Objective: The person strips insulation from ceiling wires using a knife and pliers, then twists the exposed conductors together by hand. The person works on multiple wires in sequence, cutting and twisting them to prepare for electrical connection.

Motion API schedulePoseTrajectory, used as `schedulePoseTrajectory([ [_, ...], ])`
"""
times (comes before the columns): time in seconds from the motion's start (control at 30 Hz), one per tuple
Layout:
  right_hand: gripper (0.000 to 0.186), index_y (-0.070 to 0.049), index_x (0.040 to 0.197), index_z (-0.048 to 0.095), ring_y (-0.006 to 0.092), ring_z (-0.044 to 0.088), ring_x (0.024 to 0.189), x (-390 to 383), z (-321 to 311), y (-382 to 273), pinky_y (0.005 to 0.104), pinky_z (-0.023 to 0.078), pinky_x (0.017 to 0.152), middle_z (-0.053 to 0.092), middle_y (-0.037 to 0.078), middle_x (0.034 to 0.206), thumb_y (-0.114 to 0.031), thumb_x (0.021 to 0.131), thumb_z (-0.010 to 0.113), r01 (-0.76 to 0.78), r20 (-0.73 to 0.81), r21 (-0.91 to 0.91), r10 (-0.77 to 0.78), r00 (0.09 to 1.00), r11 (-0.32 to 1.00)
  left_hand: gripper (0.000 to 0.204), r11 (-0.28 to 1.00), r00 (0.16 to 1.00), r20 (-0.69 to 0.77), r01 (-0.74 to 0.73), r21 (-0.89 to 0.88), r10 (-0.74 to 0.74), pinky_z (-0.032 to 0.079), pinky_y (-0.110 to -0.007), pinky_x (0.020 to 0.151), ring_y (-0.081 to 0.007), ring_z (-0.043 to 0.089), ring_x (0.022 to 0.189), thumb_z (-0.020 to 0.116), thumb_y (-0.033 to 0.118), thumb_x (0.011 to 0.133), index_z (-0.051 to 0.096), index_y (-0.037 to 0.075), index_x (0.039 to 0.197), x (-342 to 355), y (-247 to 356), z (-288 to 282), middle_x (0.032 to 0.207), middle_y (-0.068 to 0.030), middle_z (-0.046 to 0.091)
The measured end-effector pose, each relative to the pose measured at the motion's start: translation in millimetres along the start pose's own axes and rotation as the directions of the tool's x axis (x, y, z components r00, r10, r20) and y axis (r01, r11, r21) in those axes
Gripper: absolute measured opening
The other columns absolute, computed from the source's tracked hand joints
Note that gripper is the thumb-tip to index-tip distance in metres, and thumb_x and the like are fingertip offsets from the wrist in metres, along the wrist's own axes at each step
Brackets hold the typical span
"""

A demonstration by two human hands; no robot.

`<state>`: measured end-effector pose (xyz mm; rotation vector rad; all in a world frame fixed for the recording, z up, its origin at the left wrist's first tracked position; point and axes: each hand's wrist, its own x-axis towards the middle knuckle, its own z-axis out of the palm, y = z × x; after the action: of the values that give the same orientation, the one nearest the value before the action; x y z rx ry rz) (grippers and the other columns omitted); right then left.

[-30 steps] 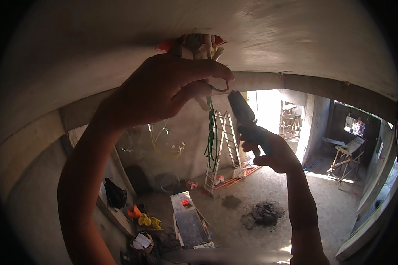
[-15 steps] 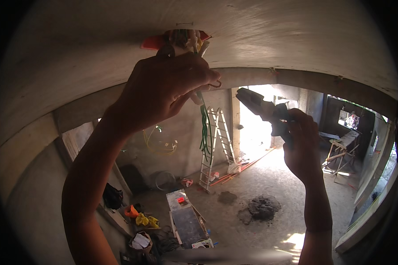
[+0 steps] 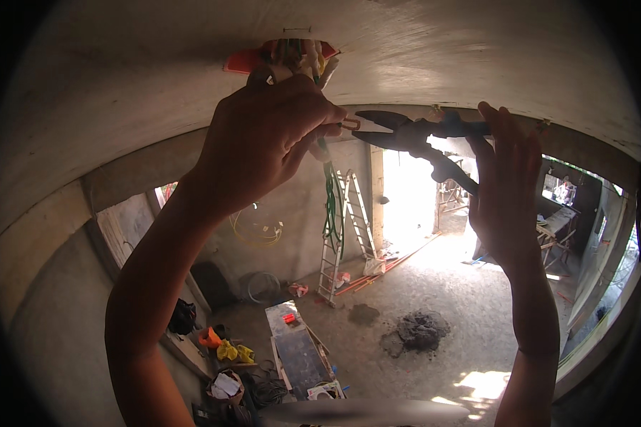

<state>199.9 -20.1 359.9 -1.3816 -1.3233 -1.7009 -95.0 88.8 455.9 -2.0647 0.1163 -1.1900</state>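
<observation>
My left hand (image 3: pixel 274 135) is raised to the ceiling, its fingers pinched on a wire whose bare copper end (image 3: pixel 350 124) is bent into a hook and pokes out past the fingertips. Just to the right, my right hand (image 3: pixel 507 178) grips dark combination pliers (image 3: pixel 413 133) by the handles. Their jaws are spread, with the tips close around the copper end. Above my left hand, several wires come out of a red ceiling box (image 3: pixel 243 61), among them a white-sleeved one (image 3: pixel 327 71). Green wires (image 3: pixel 330 203) hang below the hand.
An aluminium stepladder (image 3: pixel 345 235) stands by the far wall beside a bright doorway. On the floor lie a dark mortar heap (image 3: pixel 421 331), a board platform (image 3: pixel 300 359), yellow and orange bags (image 3: pixel 226 350) and long orange pipes (image 3: pixel 363 285). A trestle (image 3: pixel 557 228) stands at the right.
My right hand has risen, bringing the pliers up and left to the copper end. The plier jaws have opened and now lie nearly level. My left hand keeps its pinch almost in place.
</observation>
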Motion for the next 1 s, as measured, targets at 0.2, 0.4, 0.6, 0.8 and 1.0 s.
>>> schedulePoseTrajectory([
  [0.2, 0.057, -0.008, 0.132, 0.056, 0.0321, 0.046, 0.141, 4.6, 0.3, 3.5, 0.0577, 0.028, 0.123, 0.048, 0.011, 0.15, 0.011, 0.079, 0.065, 0.022, -0.055, -0.055, -0.025, 0.998, 0.998, 0.026, 0.998, 0.999, 0.013, -0.044, 0.053, 0.043, 0.055, -0.035, 0.069, -0.0187, 0.073, 0.081, 0.08, -0.001, 0.082, 0.075, 0.008, 0.106, 0.1, 0.8, -2.1, 0.089, -0.0038, 0.073],
  [0.4, 0.051, -0.006, 0.124, 0.058, 0.0348, 0.052, 0.129, 8.3, 2.0, 10.1, 0.0557, 0.042, 0.109, 0.051, 0.014, 0.142, 0.007, 0.076, 0.07, 0.086, -0.141, -0.04, -0.091, 0.986, 0.995, 0.025, 0.993, 0.997, -0.007, -0.074, 0.095, 0.075, 0.054, -0.033, 0.068, -0.0192, 0.074, 0.082, 0.079, 0.0, 0.084, 0.074, 0.007, 0.108, 1.3, 0.0, 0.4, 0.09, -0.0036, 0.074],
  [0.6, 0.043, -0.005, 0.113, 0.061, 0.0355, 0.055, 0.122, -2.8, -11.9, 12.3, 0.0511, 0.045, 0.098, 0.056, 0.016, 0.133, 0.0, 0.074, 0.078, 0.101, -0.074, -0.043, -0.104, 0.992, 0.994, 0.024, 0.991, 0.997, -0.043, -0.06, 0.124, 0.066, 0.054, -0.034, 0.07, -0.02, 0.073, 0.081, 0.079, 0.003, 0.086, 0.073, 0.009, 0.107, 1.8, 4.8, 6.1, 0.091, -0.0034, 0.074],
  [0.8, 0.039, -0.005, 0.109, 0.061, 0.0342, 0.056, 0.122, 2.6, -8.1, 16.0, 0.0515, 0.045, 0.097, 0.057, 0.016, 0.131, -0.001, 0.074, 0.079, 0.103, -0.084, 0.002, -0.102, 0.991, 0.995, 0.027, 0.974, 0.995, -0.018, -0.094, 0.205, 0.1, 0.054, -0.035, 0.073, -0.0202, 0.073, 0.084, 0.078, 0.003, 0.083, 0.071, 0.012, 0.107, 3.4, 3.2, 8.1, 0.093, -0.0012, 0.074],
  [1.0, 0.041, -0.007, 0.113, 0.06, 0.0317, 0.056, 0.122, 9.6, -9.4, 18.5, 0.0521, 0.042, 0.1, 0.054, 0.014, 0.135, -0.001, 0.076, 0.077, 0.135, -0.139, -0.158, -0.157, 0.978, 0.978, 0.029, 0.975, 0.997, -0.004, -0.077, 0.211, 0.079, 0.054, -0.035, 0.074, -0.0197, 0.073, 0.088, 0.077, 0.002, 0.082, 0.072, 0.013, 0.108, 1.6, 3.7, 8.3, 0.095, -0.001, 0.075],
])
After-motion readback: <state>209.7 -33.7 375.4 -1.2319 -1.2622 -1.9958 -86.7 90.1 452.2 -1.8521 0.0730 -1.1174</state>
